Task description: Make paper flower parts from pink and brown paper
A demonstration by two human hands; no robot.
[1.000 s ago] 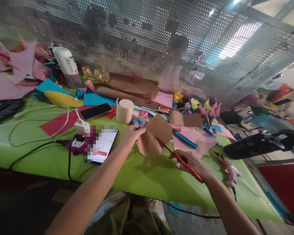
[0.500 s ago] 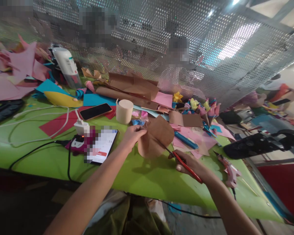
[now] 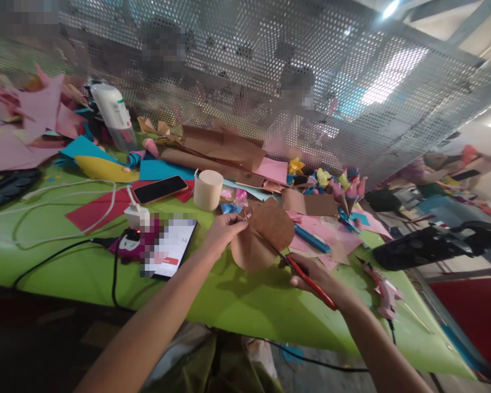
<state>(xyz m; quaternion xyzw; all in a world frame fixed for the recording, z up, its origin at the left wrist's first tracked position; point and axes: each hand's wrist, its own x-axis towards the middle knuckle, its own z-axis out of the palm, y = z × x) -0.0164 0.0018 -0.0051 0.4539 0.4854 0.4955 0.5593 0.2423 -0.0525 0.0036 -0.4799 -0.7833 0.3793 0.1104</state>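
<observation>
Between my hands, a rounded piece of brown paper [image 3: 275, 225] is held above the green table. My left hand [image 3: 228, 232] pinches its left edge between thumb and fingers. Red-handled scissors [image 3: 309, 281] are gripped in my right hand [image 3: 317, 278], their blades pointing up and left into the paper. The blades lie along a line that divides the brown paper into an upper and a lower part; their tips are hard to make out. A cream-coloured cylinder [image 3: 208, 190] stands just beyond my left hand.
Two phones, one dark [image 3: 160, 189] and one lit [image 3: 174, 248], lie left beside a purple power strip [image 3: 133, 244] with cables. A blue cutter [image 3: 312, 238], a pink glue gun [image 3: 385, 289] and a black bottle [image 3: 425, 245] lie right. Brown paper sheets [image 3: 225, 147] are piled behind.
The scissor blades have moved slightly further into the brown paper, toward my left hand. The paper has shifted a little down and right in view. Both hands keep their grips.
</observation>
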